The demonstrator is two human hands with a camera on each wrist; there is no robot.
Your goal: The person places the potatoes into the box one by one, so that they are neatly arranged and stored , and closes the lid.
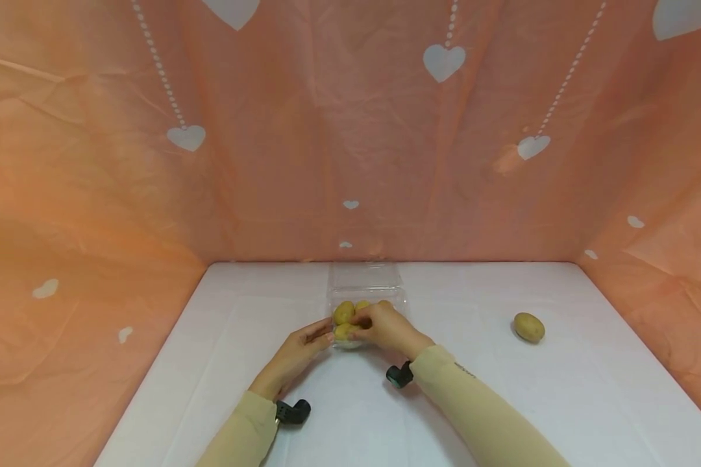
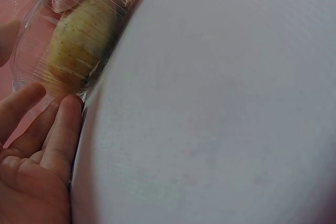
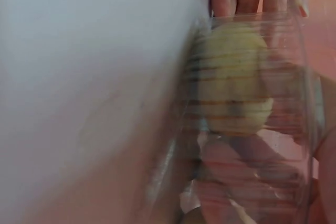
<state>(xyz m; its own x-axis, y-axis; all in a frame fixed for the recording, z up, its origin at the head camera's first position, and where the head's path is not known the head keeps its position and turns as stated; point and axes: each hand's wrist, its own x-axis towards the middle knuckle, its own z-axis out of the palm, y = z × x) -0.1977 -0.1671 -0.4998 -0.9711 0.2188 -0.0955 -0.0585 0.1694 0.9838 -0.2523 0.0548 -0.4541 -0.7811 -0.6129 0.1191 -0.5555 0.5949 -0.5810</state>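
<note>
A clear plastic clamshell container (image 1: 400, 305) stands at the middle of the table with its lid (image 1: 365, 274) folded back. Several potatoes lie inside, among them one at the back left (image 1: 344, 312). My right hand (image 1: 390, 329) reaches into the container and holds a potato (image 1: 344, 333) at the front left corner between thumb and fingers. Through the ribbed wall, the left wrist view shows that potato (image 2: 84, 40) with a fingertip on it. My left hand (image 1: 298, 353) rests its fairly straight fingertips against the container's left side. The right hand covers part of the contents.
A single potato (image 1: 528, 327) lies apart on the right side of the white table (image 1: 257, 311). Orange cloth (image 1: 327, 162) with white hearts hangs behind and at both sides. Each wrist carries a small black camera.
</note>
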